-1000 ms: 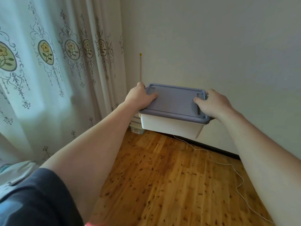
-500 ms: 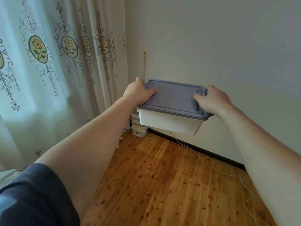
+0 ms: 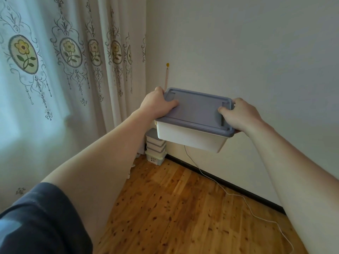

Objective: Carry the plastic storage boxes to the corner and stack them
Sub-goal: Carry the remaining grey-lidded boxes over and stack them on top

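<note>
I hold a white plastic storage box with a grey-blue lid (image 3: 196, 114) in the air at arm's length, in front of the wall. My left hand (image 3: 157, 105) grips its left end, thumb on the lid. My right hand (image 3: 238, 114) grips its right end, thumb on the lid too. Below and behind the box, a stack of several similar boxes (image 3: 155, 149) stands on the floor in the room's corner, partly hidden by the held box.
A patterned curtain (image 3: 73, 70) hangs along the left side down to the floor. A white cable (image 3: 238, 197) trails along the wooden floor (image 3: 183, 208) by the dark skirting board. A thin stick with a yellow tip (image 3: 167, 76) stands against the wall.
The view has moved closer to the corner, and the stack of boxes on the floor shows more. The held box stays in both hands at about the same height.
</note>
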`<state>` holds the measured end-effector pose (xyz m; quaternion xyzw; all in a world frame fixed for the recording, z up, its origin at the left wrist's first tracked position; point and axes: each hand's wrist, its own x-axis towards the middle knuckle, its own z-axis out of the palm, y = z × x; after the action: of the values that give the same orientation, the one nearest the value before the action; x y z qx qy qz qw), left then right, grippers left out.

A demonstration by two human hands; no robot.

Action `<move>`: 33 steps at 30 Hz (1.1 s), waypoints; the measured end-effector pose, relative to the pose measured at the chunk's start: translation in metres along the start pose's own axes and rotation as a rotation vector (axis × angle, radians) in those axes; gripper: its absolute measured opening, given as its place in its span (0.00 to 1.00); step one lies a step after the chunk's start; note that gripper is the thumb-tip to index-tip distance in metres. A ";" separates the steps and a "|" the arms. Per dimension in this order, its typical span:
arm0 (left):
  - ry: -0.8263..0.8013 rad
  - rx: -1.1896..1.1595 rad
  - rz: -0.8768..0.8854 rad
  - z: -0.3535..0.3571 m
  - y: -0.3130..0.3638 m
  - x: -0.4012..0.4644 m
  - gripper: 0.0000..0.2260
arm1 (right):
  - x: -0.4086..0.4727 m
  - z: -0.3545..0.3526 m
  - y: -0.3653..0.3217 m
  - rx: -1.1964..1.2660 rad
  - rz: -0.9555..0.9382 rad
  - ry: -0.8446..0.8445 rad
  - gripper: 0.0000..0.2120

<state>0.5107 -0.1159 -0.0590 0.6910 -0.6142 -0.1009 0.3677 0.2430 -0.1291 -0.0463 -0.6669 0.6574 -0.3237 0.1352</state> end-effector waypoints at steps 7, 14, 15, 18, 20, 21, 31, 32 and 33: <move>0.011 0.005 -0.020 0.004 -0.022 0.045 0.34 | 0.048 0.029 -0.015 0.006 -0.020 -0.016 0.23; -0.001 0.052 -0.047 0.023 -0.042 0.094 0.34 | 0.103 0.065 -0.012 0.050 -0.026 -0.066 0.22; -0.003 0.061 -0.051 0.027 -0.043 0.102 0.33 | 0.113 0.070 -0.010 0.053 -0.032 -0.069 0.21; 0.001 0.086 -0.046 0.040 -0.044 0.132 0.33 | 0.144 0.081 -0.003 0.054 -0.038 -0.072 0.22; -0.005 0.097 -0.050 0.052 -0.043 0.153 0.33 | 0.168 0.088 0.003 0.044 -0.039 -0.082 0.23; -0.006 0.105 -0.056 0.060 -0.041 0.168 0.33 | 0.183 0.091 0.006 0.038 -0.035 -0.085 0.23; -0.006 0.126 -0.094 0.112 -0.030 0.267 0.32 | 0.297 0.111 0.028 0.029 -0.063 -0.121 0.22; -0.006 0.131 -0.101 0.117 -0.031 0.274 0.32 | 0.306 0.113 0.029 0.030 -0.067 -0.124 0.22; -0.005 0.132 -0.108 0.121 -0.032 0.282 0.32 | 0.315 0.115 0.030 0.031 -0.068 -0.130 0.22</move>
<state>0.5276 -0.4230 -0.0774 0.7456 -0.5822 -0.0817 0.3139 0.2664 -0.4635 -0.0707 -0.7062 0.6191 -0.2944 0.1769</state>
